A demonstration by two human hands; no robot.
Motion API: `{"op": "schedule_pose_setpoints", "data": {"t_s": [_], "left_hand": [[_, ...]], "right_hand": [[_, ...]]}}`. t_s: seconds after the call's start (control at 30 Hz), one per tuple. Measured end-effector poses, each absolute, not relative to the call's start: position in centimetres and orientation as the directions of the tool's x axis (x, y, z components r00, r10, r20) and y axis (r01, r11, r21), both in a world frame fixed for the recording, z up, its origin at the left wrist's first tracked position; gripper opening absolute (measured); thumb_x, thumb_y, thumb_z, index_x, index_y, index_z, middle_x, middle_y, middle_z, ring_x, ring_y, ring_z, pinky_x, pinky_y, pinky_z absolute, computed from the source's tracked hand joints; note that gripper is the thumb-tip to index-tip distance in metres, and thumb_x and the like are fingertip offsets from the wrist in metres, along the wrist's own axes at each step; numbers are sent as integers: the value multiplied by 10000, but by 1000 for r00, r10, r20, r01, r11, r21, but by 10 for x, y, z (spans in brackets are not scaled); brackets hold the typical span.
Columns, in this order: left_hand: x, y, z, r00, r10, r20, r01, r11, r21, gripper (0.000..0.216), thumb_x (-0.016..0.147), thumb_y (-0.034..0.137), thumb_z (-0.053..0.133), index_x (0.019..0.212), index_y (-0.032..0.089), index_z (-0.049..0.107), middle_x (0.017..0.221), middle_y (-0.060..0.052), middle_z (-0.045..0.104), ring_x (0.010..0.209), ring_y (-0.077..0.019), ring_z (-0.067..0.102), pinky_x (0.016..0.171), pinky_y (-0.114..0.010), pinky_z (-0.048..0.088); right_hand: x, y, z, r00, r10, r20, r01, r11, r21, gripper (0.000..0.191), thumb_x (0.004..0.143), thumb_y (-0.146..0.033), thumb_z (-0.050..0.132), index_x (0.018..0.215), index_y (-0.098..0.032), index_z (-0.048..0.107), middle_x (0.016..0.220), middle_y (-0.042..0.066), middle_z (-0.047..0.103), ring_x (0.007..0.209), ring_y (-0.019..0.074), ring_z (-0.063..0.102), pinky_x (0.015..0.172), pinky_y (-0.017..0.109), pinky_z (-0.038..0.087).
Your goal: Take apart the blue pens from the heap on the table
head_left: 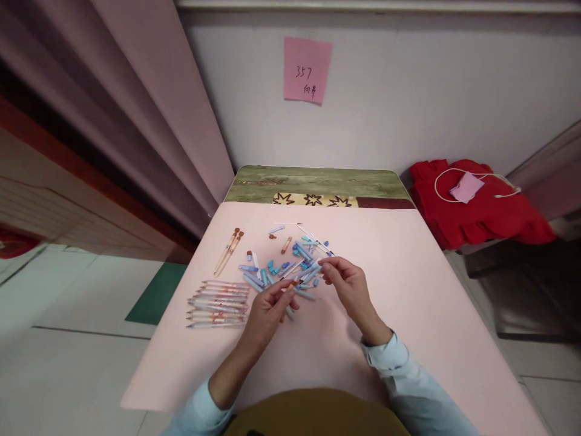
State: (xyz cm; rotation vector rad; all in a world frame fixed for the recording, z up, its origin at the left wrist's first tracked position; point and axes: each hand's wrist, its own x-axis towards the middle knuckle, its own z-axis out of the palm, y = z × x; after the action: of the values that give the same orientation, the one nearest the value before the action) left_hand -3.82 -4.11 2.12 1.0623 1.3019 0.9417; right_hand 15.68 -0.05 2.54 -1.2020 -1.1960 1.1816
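Note:
My left hand (267,312) is closed in a pinch on a small brown-ended pen part (295,283), held over the near side of a heap of parts. Just to the right, my right hand (348,287) has thumb and forefinger together at the edge of the heap; what they pinch, if anything, is too small to make out. Between and beyond both hands lie loose blue and lilac pen pieces (264,277), teal caps (272,266) and thin white refills (311,233). A short brown-banded tube (286,244) lies behind the heap.
Left of the heap, several pale pens with pointed tips (218,306) lie in a row. Two pens with brown tops (229,251) rest above them. A pink sheet (408,290) covers the table. Red cloth with a white cable (481,206) sits at the right, beside the wall.

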Motion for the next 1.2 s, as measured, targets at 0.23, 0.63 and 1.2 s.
{"op": "schedule_pose_setpoints", "data": {"t_s": [0.23, 0.63, 1.2], "left_hand": [[-64, -55, 4, -78, 945, -316, 41, 320, 947, 391, 898, 518, 519, 989, 156, 634, 694, 1, 620, 431, -48, 369, 424, -182, 252], [-122, 14, 52, -150, 989, -17, 907, 144, 396, 253, 834, 289, 545, 1055, 205, 636, 984, -77, 693, 879, -243, 649, 735, -311, 476], [-134, 40, 34, 80, 958, -274, 989, -41, 145, 415, 690, 95, 557, 1056, 279, 626, 1039, -47, 691, 992, -262, 625, 748, -304, 407]], "right_hand": [[180, -7, -3, 35, 976, 216, 573, 158, -804, 191, 905, -340, 582, 919, -214, 725, 785, 24, 698, 608, 141, 579, 584, 256, 441], [91, -36, -13, -513, 820, 253, 687, 569, -451, 287, 840, -277, 685, 1110, -201, 626, 1100, 96, 638, 989, 255, 540, 852, 383, 427], [110, -32, -27, -484, 796, 363, 815, 561, -143, 164, 905, -82, 536, 992, -196, 615, 877, 60, 618, 794, 222, 518, 687, 349, 379]]}}
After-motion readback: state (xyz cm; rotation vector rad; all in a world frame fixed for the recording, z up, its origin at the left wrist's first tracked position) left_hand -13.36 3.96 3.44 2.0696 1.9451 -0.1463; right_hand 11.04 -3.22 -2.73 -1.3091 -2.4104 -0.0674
